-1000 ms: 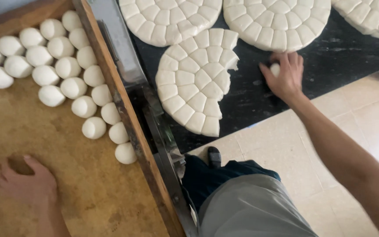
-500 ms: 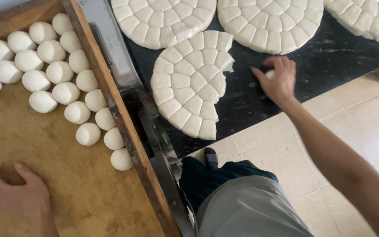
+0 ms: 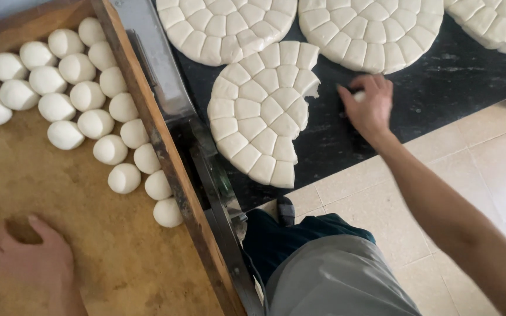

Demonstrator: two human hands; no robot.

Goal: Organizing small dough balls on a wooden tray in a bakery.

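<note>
My right hand rests on the black counter, its fingers closed over a small white dough piece. Just left of it lies a round scored dough disc with a wedge of pieces gone from its right side. My left hand lies palm down on the brown floured board of the wooden tray, fingers cupped over what may be a dough piece, hidden beneath. Several smooth white dough balls sit in rows at the tray's upper left.
Other scored dough discs lie along the counter's far side. A metal rail runs between tray and counter. My legs stand on a beige tiled floor.
My right hand has stayed on the dough piece, shifting slightly over the counter. My left hand has slid lower and left on the tray board. The view has tilted a little.
</note>
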